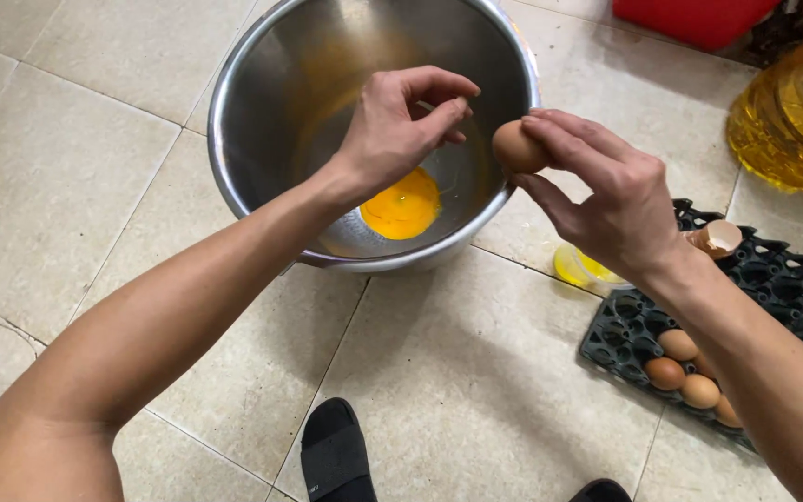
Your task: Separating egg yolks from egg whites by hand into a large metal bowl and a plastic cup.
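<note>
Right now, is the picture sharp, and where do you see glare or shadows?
Head view: mostly sharp; the right hand holding the egg at the bowl rim is crisp. Soft glare runs on the steel rim and on the oil bottle. Faint shadows of both arms fall on the floor tiles. The left hand over the bowl is evenly lit. Wide-angle lens bends the tile lines slightly.

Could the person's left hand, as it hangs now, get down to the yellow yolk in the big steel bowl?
Probably yes. The left hand hangs over the open round steel bowl, with nothing between it and the yellow yolk at the bottom. The right hand holds a brown egg at the rim, off to the side.
</note>
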